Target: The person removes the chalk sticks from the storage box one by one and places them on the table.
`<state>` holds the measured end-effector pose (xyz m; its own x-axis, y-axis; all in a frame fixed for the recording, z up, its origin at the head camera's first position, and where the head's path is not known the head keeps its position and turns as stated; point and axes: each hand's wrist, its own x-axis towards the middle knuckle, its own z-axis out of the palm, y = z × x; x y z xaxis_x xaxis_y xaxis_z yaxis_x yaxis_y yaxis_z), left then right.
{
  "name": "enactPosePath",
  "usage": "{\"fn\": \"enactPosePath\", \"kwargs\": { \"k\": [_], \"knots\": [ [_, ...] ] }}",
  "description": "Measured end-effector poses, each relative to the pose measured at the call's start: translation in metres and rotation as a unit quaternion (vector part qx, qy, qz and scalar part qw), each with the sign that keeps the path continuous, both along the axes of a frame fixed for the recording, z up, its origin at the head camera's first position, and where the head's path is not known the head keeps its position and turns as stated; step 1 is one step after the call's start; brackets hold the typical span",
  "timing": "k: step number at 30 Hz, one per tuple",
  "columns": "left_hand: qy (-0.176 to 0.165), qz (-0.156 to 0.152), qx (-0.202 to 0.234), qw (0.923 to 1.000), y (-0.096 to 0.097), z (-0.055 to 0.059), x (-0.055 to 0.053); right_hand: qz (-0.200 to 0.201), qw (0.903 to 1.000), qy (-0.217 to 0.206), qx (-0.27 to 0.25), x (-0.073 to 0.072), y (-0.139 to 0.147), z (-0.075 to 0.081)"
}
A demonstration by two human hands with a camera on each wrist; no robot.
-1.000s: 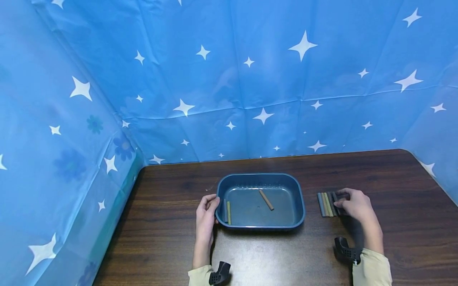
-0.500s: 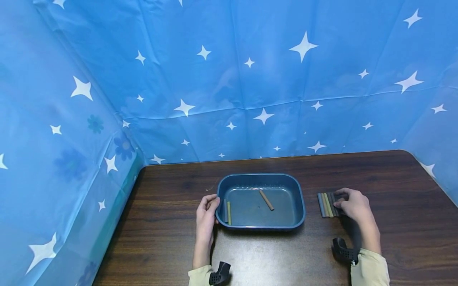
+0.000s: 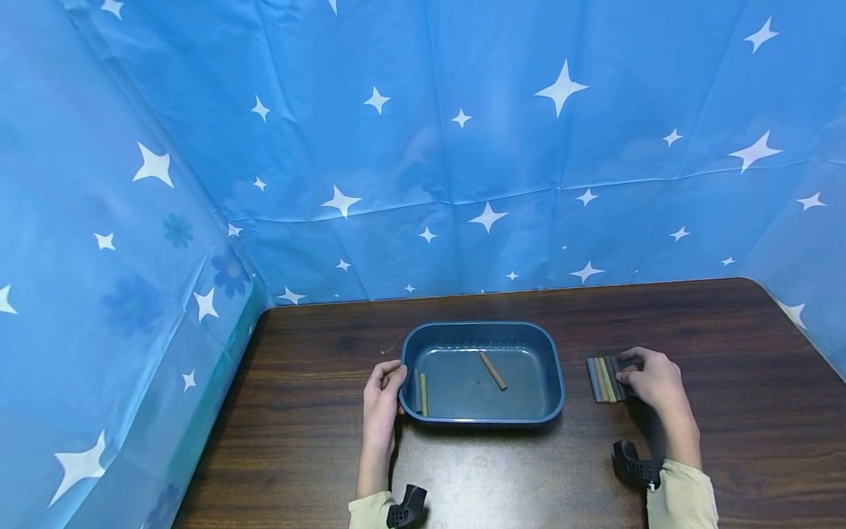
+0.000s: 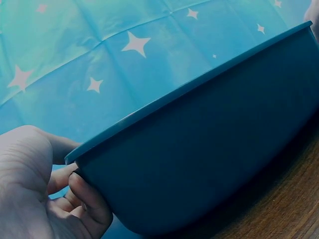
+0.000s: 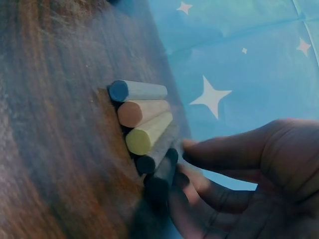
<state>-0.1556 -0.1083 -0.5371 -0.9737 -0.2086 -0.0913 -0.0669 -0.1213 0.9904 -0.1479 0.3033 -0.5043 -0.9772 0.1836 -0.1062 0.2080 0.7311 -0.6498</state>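
Observation:
A blue plastic basin (image 3: 482,422) stands on the table. At its left end my left hand (image 3: 380,400) grips the rim, with fingers curled below the lip in the left wrist view. Inside the basin lie an orange-brown chalk stick (image 3: 493,370) at a slant, and a yellow chalk stick (image 3: 424,395) beside a bluish one (image 3: 417,391) along the left wall. To the right, a row of chalk sticks lies side by side: blue (image 5: 139,91), orange (image 5: 143,112), yellow (image 5: 148,135) and dark ones. My right hand (image 3: 654,378) pinches a dark chalk stick (image 5: 163,174) at the row's right end.
The dark wooden table (image 3: 311,411) runs back to a blue curtain (image 3: 396,147) with white stars, which also hangs along the left side. Black wrist cameras sit on both wrists, the right camera (image 3: 636,464) low over the table.
My right wrist and forearm have shifted slightly left, the fingers staying at the right end of the chalk row. The left hand and the basin have not moved.

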Motion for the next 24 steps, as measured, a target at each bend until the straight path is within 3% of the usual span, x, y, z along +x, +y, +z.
{"fn": "enactPosePath", "kwargs": {
  "k": [11, 17, 20, 24],
  "knots": [
    [-0.003, 0.005, 0.007, 1.0000, 0.002, 0.002, 0.000, -0.080, 0.9910, 0.104, -0.028, 0.009, -0.007, 0.015],
    [-0.004, 0.005, 0.004, 1.0000, 0.001, 0.004, 0.001, -0.094, 0.9841, 0.145, -0.041, 0.011, -0.019, 0.027],
    [-0.006, 0.005, 0.003, 1.0000, 0.001, 0.004, 0.001, -0.078, 0.9881, 0.126, -0.040, 0.010, -0.019, 0.026],
    [-0.006, 0.002, 0.004, 1.0000, 0.000, 0.004, 0.001, -0.049, 0.9970, 0.055, -0.026, 0.007, -0.013, 0.019]
  ]
}}
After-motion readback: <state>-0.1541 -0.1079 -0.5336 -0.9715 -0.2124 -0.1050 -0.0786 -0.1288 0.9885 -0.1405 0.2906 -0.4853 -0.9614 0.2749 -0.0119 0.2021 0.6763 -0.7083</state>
